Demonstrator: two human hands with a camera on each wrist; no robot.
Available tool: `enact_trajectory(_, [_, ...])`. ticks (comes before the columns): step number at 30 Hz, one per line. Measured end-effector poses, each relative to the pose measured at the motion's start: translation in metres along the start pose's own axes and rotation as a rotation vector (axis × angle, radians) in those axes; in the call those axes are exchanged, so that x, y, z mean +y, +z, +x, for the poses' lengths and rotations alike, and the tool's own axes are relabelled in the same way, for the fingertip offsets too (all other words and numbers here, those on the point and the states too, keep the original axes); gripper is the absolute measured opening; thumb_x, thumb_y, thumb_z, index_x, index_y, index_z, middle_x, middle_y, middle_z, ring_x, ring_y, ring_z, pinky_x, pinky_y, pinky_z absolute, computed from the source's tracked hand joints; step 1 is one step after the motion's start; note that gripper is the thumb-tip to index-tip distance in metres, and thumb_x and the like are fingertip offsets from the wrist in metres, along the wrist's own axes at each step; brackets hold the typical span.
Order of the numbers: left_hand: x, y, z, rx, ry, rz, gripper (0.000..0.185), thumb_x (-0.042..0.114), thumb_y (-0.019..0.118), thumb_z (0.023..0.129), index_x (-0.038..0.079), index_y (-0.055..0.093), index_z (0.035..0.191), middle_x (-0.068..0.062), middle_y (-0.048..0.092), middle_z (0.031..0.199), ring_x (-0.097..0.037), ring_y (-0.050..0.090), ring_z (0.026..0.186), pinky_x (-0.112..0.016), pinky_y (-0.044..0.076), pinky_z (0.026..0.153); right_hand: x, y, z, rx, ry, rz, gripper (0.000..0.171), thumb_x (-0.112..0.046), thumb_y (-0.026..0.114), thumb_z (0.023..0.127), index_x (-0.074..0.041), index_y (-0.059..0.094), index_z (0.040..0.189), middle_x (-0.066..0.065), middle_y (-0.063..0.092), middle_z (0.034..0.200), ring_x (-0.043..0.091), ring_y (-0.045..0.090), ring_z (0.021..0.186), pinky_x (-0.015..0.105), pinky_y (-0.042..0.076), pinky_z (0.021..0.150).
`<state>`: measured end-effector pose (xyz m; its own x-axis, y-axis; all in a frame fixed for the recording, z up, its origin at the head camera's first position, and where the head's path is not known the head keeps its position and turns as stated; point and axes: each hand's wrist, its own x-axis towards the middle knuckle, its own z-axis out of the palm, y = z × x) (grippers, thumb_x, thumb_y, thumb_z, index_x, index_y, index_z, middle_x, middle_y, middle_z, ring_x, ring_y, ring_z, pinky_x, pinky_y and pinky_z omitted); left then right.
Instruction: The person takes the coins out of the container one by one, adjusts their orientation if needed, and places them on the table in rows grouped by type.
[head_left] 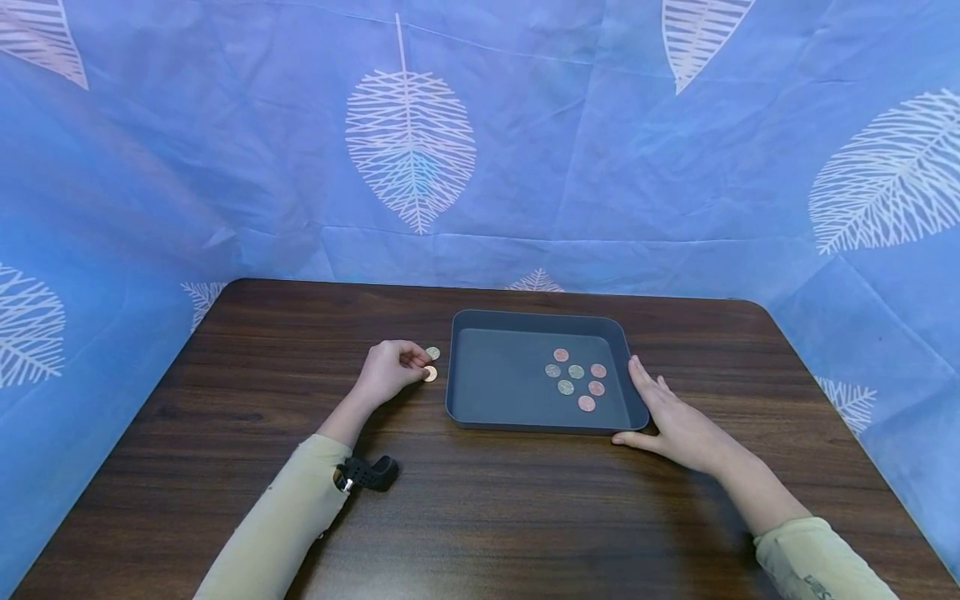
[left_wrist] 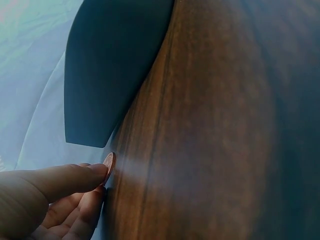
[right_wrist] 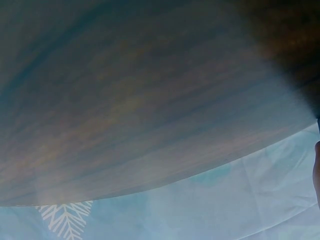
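Observation:
A dark grey tray [head_left: 465, 367] sits on the wooden table [head_left: 225, 417] with several copper and silver coins [head_left: 576, 379] in its right half. My left hand [head_left: 393, 371] lies just left of the tray and pinches a copper coin [head_left: 430, 374] against the tabletop; the same coin [left_wrist: 109, 166] shows at my fingertips [left_wrist: 97, 172] in the left wrist view, with the tray [left_wrist: 110, 65] beyond. A silver coin [head_left: 432, 353] lies loose just past my fingers. My right hand [head_left: 671, 417] rests flat with straight fingers against the tray's right front corner.
A blue cloth with white leaf prints [head_left: 408, 150] walls the table at the back and both sides. A black strap [head_left: 367, 473] sits at my left wrist. The right wrist view holds only blurred table [right_wrist: 150, 100] and cloth [right_wrist: 210, 210].

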<state>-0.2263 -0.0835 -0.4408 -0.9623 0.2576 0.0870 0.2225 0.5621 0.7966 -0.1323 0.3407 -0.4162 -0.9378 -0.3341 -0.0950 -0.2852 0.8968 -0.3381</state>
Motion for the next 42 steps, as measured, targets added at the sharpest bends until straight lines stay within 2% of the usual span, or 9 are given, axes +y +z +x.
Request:
enact_trajectory(17, [0.0,0.0,0.0,-0.002,0.0,-0.004,0.01,0.006,0.076,0.08,0.004,0.073,0.09,-0.003,0.068,0.08,-0.016,0.063,0.073,-0.034,0.052,0.07,0.001,0.001,0.0,0.001,0.003,-0.001,0.114,-0.066,0.062,0.079,-0.009,-0.003,0.153,0.016,0.002,0.158,0.052,0.016,0.136,0.063,0.027,0.101])
enact_trajectory(25, [0.005,-0.004,0.003,0.006,-0.006,-0.068,0.012,0.0,0.071,0.082,0.002,0.073,0.094,-0.005,0.067,0.083,-0.018,0.063,0.075,-0.034,0.052,0.07,0.0,0.0,0.0,-0.002,0.01,0.004,0.114,-0.066,0.062,0.079,-0.011,-0.004,0.153,0.015,0.001,0.158,0.052,0.015,0.136,0.063,0.026,0.101])
enact_trajectory(32, [0.021,-0.003,0.007,-0.023,0.019,-0.148,0.016,-0.001,0.065,0.085,0.003,0.072,0.099,-0.006,0.067,0.086,-0.018,0.063,0.078,-0.033,0.052,0.069,-0.001,-0.001,-0.001,-0.004,0.01,0.004,0.114,-0.067,0.062,0.079,-0.01,-0.004,0.153,0.015,0.002,0.158,0.052,0.015,0.136,0.063,0.026,0.101])
enact_trajectory(38, [0.039,0.004,0.012,-0.061,-0.02,-0.284,0.017,0.003,0.066,0.087,0.0,0.071,0.103,-0.007,0.066,0.086,-0.019,0.06,0.073,-0.036,0.049,0.051,-0.001,-0.001,-0.001,-0.001,0.009,0.003,0.114,-0.067,0.062,0.079,-0.01,-0.003,0.153,0.017,0.003,0.158,0.051,0.016,0.136,0.062,0.025,0.102])
enact_trajectory(41, [0.049,0.008,0.014,-0.072,-0.018,-0.296,0.018,0.004,0.067,0.088,-0.001,0.07,0.105,-0.007,0.065,0.086,-0.019,0.057,0.07,-0.032,0.042,0.044,-0.002,-0.001,-0.001,0.003,0.005,0.002,0.114,-0.066,0.062,0.079,-0.009,-0.002,0.153,0.017,0.003,0.158,0.051,0.016,0.136,0.062,0.025,0.102])
enact_trajectory(42, [0.052,0.009,0.015,-0.073,-0.006,-0.289,0.018,0.004,0.067,0.087,-0.001,0.07,0.105,-0.007,0.065,0.087,-0.019,0.057,0.071,-0.031,0.042,0.045,-0.002,-0.001,-0.001,0.004,0.003,0.001,0.114,-0.066,0.063,0.079,-0.008,-0.002,0.153,0.017,0.004,0.158,0.051,0.016,0.136,0.062,0.025,0.102])
